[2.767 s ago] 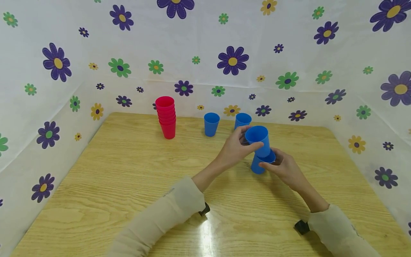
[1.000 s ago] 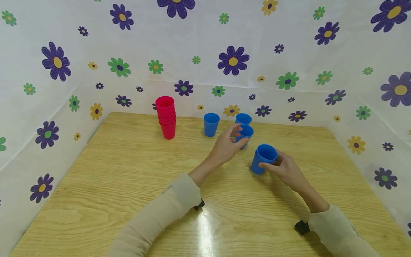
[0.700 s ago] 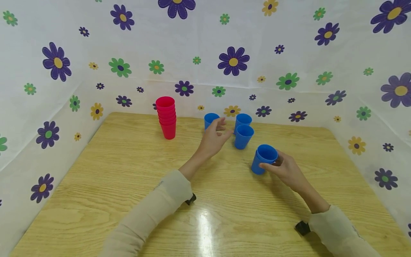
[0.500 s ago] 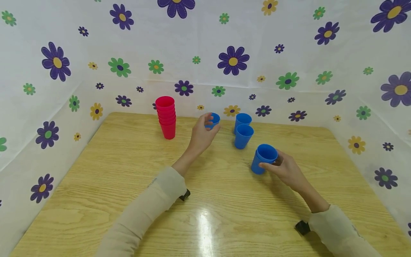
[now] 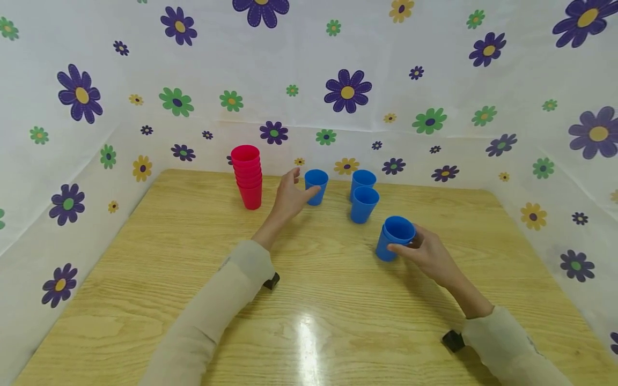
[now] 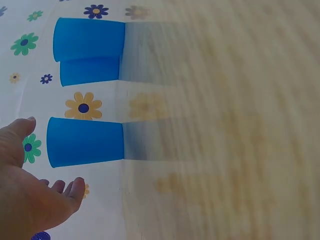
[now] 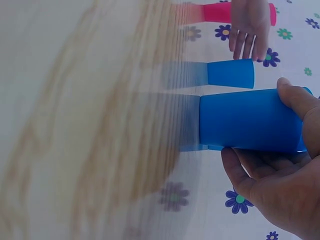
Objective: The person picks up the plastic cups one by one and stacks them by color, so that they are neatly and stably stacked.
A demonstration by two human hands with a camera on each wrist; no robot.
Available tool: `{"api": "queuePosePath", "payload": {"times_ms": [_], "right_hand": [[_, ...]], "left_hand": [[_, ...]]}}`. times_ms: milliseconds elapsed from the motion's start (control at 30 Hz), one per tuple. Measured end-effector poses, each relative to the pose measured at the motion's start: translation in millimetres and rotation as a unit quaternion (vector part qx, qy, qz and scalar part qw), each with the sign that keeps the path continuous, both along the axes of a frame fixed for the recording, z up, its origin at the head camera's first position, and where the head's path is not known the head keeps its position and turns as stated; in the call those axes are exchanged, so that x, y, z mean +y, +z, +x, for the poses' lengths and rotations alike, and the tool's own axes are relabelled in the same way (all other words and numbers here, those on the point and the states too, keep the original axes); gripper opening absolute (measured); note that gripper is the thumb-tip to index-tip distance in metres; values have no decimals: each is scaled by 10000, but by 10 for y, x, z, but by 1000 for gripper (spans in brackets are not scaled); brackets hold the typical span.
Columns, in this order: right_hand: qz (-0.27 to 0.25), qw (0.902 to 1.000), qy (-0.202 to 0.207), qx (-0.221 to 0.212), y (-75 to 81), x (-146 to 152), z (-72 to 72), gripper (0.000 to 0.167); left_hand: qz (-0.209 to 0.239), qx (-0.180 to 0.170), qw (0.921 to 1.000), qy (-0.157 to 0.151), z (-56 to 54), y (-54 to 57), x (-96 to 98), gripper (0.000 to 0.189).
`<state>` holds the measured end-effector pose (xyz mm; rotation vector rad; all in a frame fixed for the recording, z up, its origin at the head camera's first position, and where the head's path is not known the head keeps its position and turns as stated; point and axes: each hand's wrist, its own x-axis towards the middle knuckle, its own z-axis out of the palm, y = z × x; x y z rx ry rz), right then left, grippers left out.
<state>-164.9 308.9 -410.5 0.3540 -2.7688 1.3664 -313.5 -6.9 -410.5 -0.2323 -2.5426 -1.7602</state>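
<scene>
Firstly, we list the red stack (image 5: 248,179): upright, just left of the left hand. Left hand (image 5: 287,201): thumb and fingers spread, holding nothing. Lone cup (image 5: 316,187): blue, upright, just right of that hand; we judge it thin plastic, light, fairly stiff, smooth enough to slip, unlikely to break; best taken round the wall below the rim. Rear cup (image 5: 363,179), front cup (image 5: 364,205): between the hands, presumably alike. Nested pair (image 5: 395,235): in the right hand (image 5: 432,257), thumb and fingers curled round its wall; we advise a moderate squeeze.
</scene>
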Motion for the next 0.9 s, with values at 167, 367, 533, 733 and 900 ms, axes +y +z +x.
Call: {"api": "queuePosePath", "payload": {"times_ms": [167, 367, 533, 733, 900], "right_hand": [[60, 10000, -33, -1, -2, 7, 0, 55], [72, 9999, -60, -60, 5, 7, 1, 54], [179, 9998, -51, -50, 38, -1, 11, 53], [285, 9996, -30, -60, 74, -8, 10, 52], [236, 9997, -6, -79, 72, -4, 12, 51]], "left_hand": [[-137, -136, 9998, -109, -93, 8, 39, 83], [-228, -250, 9992, -218, -136, -13, 95, 85], [-297, -301, 9987, -277, -140, -36, 138, 86], [-436, -361, 9982, -220, -134, -24, 188, 85], [-356, -320, 9987, -146, -143, -31, 209, 83]]}}
